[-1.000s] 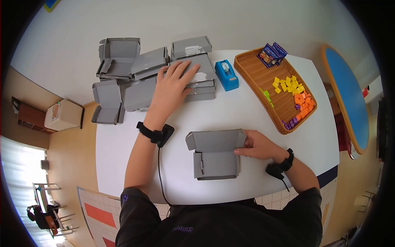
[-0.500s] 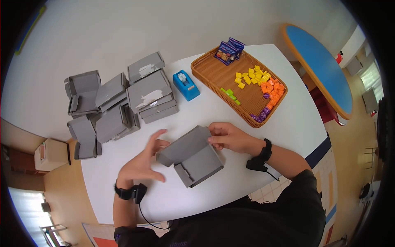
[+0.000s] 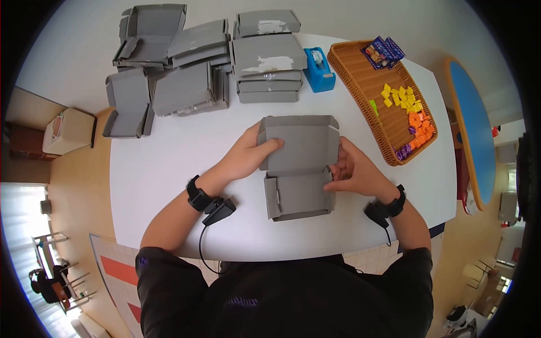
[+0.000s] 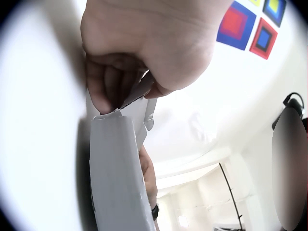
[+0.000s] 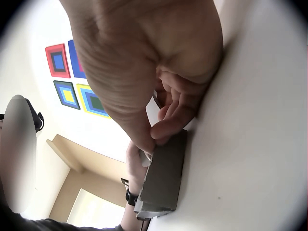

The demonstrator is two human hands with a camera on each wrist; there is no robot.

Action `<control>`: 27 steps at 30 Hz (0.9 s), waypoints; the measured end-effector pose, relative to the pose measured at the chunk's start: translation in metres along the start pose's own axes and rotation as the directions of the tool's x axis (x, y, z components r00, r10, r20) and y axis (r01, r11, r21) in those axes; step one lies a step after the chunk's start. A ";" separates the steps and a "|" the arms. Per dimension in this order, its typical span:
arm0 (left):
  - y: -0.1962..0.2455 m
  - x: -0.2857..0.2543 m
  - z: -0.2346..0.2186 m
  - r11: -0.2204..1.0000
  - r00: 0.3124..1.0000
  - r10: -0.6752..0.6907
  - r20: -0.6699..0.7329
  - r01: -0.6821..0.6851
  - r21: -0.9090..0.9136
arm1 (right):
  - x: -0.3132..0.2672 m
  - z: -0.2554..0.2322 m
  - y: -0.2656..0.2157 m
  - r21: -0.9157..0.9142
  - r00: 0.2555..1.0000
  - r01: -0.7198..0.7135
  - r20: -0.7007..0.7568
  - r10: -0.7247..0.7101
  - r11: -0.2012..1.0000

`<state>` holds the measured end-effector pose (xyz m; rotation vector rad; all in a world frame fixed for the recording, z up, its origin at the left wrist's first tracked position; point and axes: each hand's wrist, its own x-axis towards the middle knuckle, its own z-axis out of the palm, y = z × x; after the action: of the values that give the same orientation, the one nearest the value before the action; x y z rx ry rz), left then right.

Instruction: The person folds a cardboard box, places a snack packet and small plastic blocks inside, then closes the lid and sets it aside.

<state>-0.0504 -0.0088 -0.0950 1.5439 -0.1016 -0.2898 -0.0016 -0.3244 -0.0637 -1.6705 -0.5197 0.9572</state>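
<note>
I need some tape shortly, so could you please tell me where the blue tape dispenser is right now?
In the head view the blue tape dispenser stands at the table's far side, between the stack of grey boxes on its left and the wicker tray on its right.

Bright, even daylight with soft shadows; fisheye warping and dark vignetted corners; wrist views blurred up close

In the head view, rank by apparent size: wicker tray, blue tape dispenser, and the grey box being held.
1. wicker tray, largest.
2. grey box, gripped by left hand and right hand; nearer the camera, so unsure against the tray.
3. blue tape dispenser, clearly smallest.
</note>
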 end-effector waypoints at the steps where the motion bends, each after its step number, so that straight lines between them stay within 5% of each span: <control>1: -0.002 0.001 -0.003 1.000 1.000 0.012 0.005 -0.012 0.008 | 0.001 0.000 0.000 -0.018 1.000 0.002 -0.005 -0.002 1.000; 10: -0.013 -0.001 -0.001 0.997 0.997 0.070 0.007 -0.070 -0.018 | 0.002 -0.003 -0.007 0.119 0.998 -0.054 -0.032 0.058 0.991; 13: -0.017 0.000 -0.003 0.997 0.997 0.070 0.040 -0.068 -0.042 | -0.008 -0.018 -0.033 -0.029 0.990 -0.144 -0.005 0.144 0.989; 16: -0.018 0.001 -0.004 0.996 0.996 0.060 0.065 -0.056 -0.064 | -0.020 -0.039 -0.067 -0.254 0.995 -0.010 -0.103 -0.016 0.967; 17: -0.017 0.000 -0.005 0.996 0.996 0.053 0.068 -0.048 -0.072 | -0.021 -0.050 -0.078 -0.352 0.989 0.047 -0.115 -0.093 0.935; 19: -0.013 -0.001 -0.006 0.996 0.994 0.070 0.081 -0.066 -0.054 | -0.014 -0.078 -0.101 -0.657 0.934 -0.101 -0.321 -0.157 0.747; 21: -0.009 0.000 -0.005 0.996 0.992 0.083 0.096 -0.080 -0.033 | 0.007 -0.119 -0.104 -0.819 0.832 -0.158 -0.412 -0.373 0.551; 23: -0.011 0.001 -0.006 0.996 0.991 0.087 0.100 -0.087 -0.005 | 0.033 -0.169 -0.093 -0.824 0.749 -0.193 -0.474 -0.464 0.532; 26: -0.019 0.004 -0.007 0.989 0.982 0.147 0.116 -0.146 -0.019 | 0.075 -0.243 -0.057 -0.915 0.620 -0.316 -0.398 -0.676 0.250; 27: -0.016 0.003 -0.007 0.985 0.979 0.170 0.114 -0.168 -0.021 | 0.080 -0.248 -0.062 -0.866 0.653 -0.397 -0.500 -0.569 0.305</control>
<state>-0.0480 -0.0029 -0.1116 1.4966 -0.3202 -0.2437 0.2528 -0.3909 -0.0108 -2.8703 -0.6236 -0.5127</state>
